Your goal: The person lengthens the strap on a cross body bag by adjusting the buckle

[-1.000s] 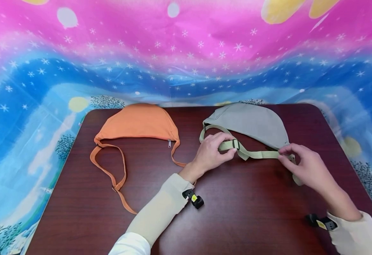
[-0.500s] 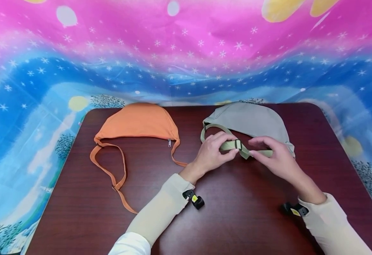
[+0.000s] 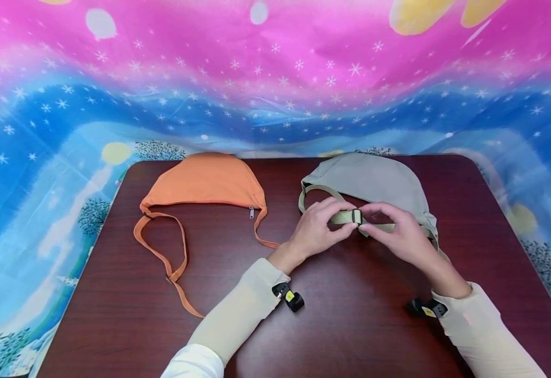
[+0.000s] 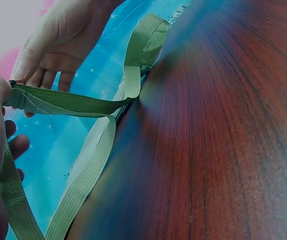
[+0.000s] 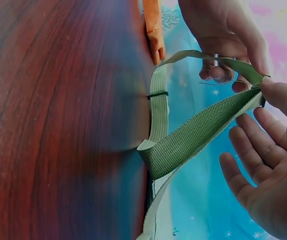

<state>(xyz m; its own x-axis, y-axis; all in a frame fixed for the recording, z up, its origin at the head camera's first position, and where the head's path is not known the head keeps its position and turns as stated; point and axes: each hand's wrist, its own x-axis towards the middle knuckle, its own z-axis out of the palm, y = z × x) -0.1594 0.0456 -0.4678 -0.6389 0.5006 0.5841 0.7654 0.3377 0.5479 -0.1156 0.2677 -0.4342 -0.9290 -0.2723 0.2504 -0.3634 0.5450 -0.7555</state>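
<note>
A grey shoulder bag [image 3: 374, 178] lies at the back right of the table, its light green strap [image 3: 341, 217] raised in front of it. My left hand [image 3: 314, 227] pinches the strap between thumb and fingers, just left of a black slider buckle [image 3: 357, 216]. From the other side my right hand [image 3: 400, 231] pinches at the buckle with thumb and forefinger. In the right wrist view, the other fingers of the right hand [image 5: 263, 160] are spread below the strap [image 5: 193, 135]. The left wrist view shows strap loops [image 4: 86, 185] hanging down toward the bag.
An orange shoulder bag [image 3: 204, 181] lies at the back left, its zip pull [image 3: 252, 212] at the right corner. Its orange strap [image 3: 184, 252] trails toward the front, partly behind the left forearm. A patterned cloth [image 3: 275, 94] hangs behind the dark wooden table [image 3: 341, 320].
My right hand has slid leftward along the strap from the bag's right corner to the buckle. The left hand keeps its grip and has shifted slightly right. The orange bag has stayed still.
</note>
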